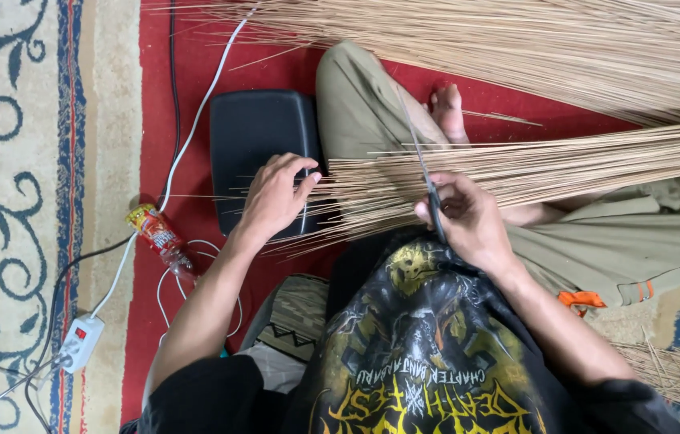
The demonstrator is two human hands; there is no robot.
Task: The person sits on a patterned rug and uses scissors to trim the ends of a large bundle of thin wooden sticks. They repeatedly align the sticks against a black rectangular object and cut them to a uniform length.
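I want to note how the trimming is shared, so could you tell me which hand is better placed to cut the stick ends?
Probably the right hand: it grips the scissors over the bundle of thin sticks. The left hand steadies the stick ends.
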